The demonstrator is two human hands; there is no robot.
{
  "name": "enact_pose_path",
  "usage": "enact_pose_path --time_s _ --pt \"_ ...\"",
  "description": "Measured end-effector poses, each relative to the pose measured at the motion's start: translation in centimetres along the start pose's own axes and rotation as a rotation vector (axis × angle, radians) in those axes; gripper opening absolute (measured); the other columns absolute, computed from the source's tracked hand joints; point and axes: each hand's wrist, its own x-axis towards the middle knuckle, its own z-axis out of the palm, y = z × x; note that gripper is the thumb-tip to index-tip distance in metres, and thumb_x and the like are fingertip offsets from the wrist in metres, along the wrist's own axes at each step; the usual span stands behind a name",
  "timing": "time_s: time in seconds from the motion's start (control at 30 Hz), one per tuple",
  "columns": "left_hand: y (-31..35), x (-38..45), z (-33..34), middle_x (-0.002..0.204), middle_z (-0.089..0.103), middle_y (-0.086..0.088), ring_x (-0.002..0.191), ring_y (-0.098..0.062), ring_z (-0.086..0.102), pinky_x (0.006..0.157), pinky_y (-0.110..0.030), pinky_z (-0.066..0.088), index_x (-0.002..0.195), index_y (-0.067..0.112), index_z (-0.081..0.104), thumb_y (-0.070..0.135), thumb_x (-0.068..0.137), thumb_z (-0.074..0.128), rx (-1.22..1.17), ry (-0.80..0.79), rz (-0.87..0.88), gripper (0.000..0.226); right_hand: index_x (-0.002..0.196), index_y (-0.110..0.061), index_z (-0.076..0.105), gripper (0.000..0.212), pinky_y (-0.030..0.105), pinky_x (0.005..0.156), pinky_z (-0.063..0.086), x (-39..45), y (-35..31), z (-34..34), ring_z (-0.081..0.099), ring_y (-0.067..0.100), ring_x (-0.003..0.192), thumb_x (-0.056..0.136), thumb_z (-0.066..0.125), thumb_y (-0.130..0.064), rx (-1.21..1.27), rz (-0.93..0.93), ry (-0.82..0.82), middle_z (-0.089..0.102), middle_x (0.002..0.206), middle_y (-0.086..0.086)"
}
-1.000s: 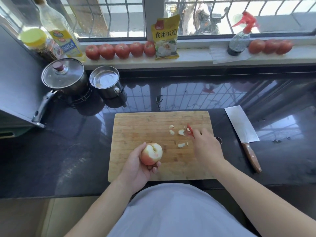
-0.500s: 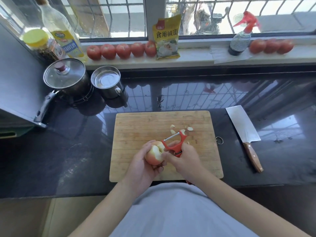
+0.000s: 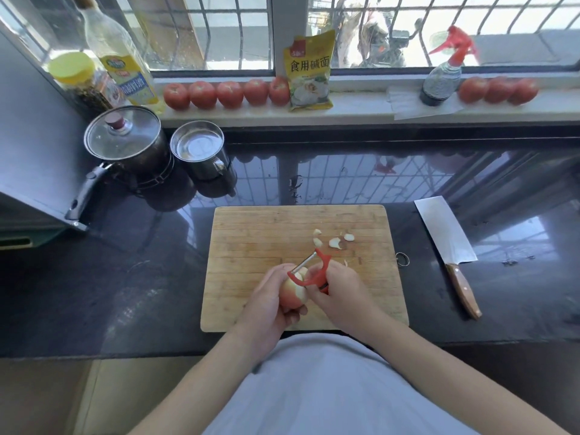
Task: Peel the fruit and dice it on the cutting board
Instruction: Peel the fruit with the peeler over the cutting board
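Observation:
A partly peeled red-and-cream fruit (image 3: pixel 293 295) is gripped in my left hand (image 3: pixel 266 304) above the near part of the wooden cutting board (image 3: pixel 257 233). My right hand (image 3: pixel 340 293) holds a red peeler (image 3: pixel 317 271) whose metal blade lies against the top of the fruit. A few pale peel scraps (image 3: pixel 335 242) lie on the board just beyond the hands. My fingers hide the underside of the fruit.
A cleaver with a wooden handle (image 3: pixel 447 243) lies on the dark counter right of the board. A lidded pot (image 3: pixel 125 142) and a steel mug (image 3: pixel 201 152) stand at the back left. Tomatoes (image 3: pixel 226 94), bottles, a yellow packet (image 3: pixel 309 72) and a spray bottle (image 3: pixel 442 80) line the windowsill.
My right hand came back from the peel scraps to the fruit and set the peeler's blade on it. My left hand kept the fruit over the board's near part.

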Motion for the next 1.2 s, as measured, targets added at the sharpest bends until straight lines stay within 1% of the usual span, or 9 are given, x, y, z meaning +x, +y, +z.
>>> enact_pose_path --time_s 0.23,0.33,0.47,0.63,0.73,0.83,1.0,1.1,1.2 --pt "0.0 1.0 0.6 0.083 0.064 -0.011 0.056 -0.02 0.054 0.054 -0.033 0.033 0.106 0.016 0.07 0.031 0.096 0.06 0.023 0.025 -0.027 0.021 0.092 -0.009 0.058 0.012 0.047 0.067 0.051 0.1 1.1 0.1 0.06 0.03 0.07 0.09 0.063 -0.021 -0.206 -0.128 0.023 0.058 0.087 0.0" --pt "0.1 1.0 0.7 0.082 0.063 -0.01 0.054 -0.02 0.051 0.049 -0.03 0.033 0.102 0.016 0.07 0.03 0.095 0.061 0.029 0.06 -0.054 0.018 0.097 -0.008 0.061 0.012 0.043 0.069 0.051 0.2 1.8 -0.1 0.059 0.027 0.073 0.09 0.064 -0.018 -0.195 -0.102 0.02 0.059 0.087 0.0" --pt "0.6 0.5 -0.5 0.089 0.065 -0.013 0.053 -0.022 0.049 0.042 -0.026 0.033 0.108 0.015 0.067 0.036 0.097 0.06 -0.063 0.136 -0.102 0.025 0.085 -0.016 0.061 0.009 0.017 0.065 0.047 1.0 4.1 -2.6 0.062 0.012 0.072 0.094 0.062 -0.012 0.005 0.241 0.278 0.067 0.078 -0.003" --pt "0.8 0.0 -1.6 0.093 0.067 -0.014 0.056 -0.021 0.051 0.042 -0.025 0.037 0.116 0.013 0.066 0.046 0.098 0.059 -0.181 0.091 -0.154 0.038 0.079 -0.034 0.053 0.027 0.029 0.066 0.047 1.8 4.8 -3.6 0.065 0.014 0.076 0.099 0.061 -0.017 0.146 0.347 0.398 0.067 0.079 -0.005" --pt "1.0 -0.1 -1.8 0.096 0.068 -0.013 0.056 -0.019 0.05 0.044 -0.024 0.038 0.121 0.014 0.067 0.051 0.098 0.058 -0.16 0.042 -0.158 0.045 0.093 -0.023 0.065 0.008 0.029 0.065 0.038 2.8 5.0 -3.2 0.062 0.021 0.086 0.098 0.06 -0.019 -0.003 0.385 0.233 0.063 0.086 -0.013" --pt "1.3 -0.5 -2.0 0.092 0.068 -0.008 0.055 -0.016 0.047 0.047 -0.023 0.035 0.125 0.016 0.069 0.056 0.099 0.053 -0.118 -0.002 -0.152 0.051 0.114 -0.016 0.065 0.018 0.026 0.057 0.027 2.8 5.0 -3.0 0.059 0.027 0.097 0.101 0.053 -0.014 -0.246 0.417 -0.023 0.053 0.091 -0.006" --pt "1.3 -0.7 -2.2 0.092 0.066 -0.004 0.054 -0.015 0.044 0.049 -0.024 0.036 0.129 0.018 0.066 0.051 0.101 0.051 0.009 0.047 -0.061 0.046 0.143 -0.027 0.042 0.043 0.034 0.065 0.037 2.4 5.5 -3.3 0.055 0.023 0.087 0.1 0.048 -0.028 -0.3 0.333 -0.179 0.059 0.092 -0.006" --pt "0.9 -0.4 -2.1 0.092 0.063 -0.005 0.055 -0.014 0.046 0.052 -0.024 0.038 0.126 0.015 0.065 0.051 0.102 0.052 0.089 0.104 0.001 0.045 0.142 -0.027 0.037 0.043 0.046 0.082 0.05 2.2 4.9 -4.1 0.062 0.035 0.097 0.099 0.041 -0.027 -0.408 0.263 -0.215 0.065 0.111 0.003" --pt "0.9 -0.4 -1.6 0.095 0.065 -0.006 0.061 -0.016 0.052 0.053 -0.027 0.043 0.118 0.021 0.066 0.049 0.105 0.049 0.088 0.118 0.044 0.035 0.123 -0.027 0.044 0.024 0.047 0.075 0.05 1.6 3.0 -4.4 0.063 0.038 0.089 0.1 0.039 -0.03 -0.403 0.068 -0.088 0.062 0.11 -0.002"
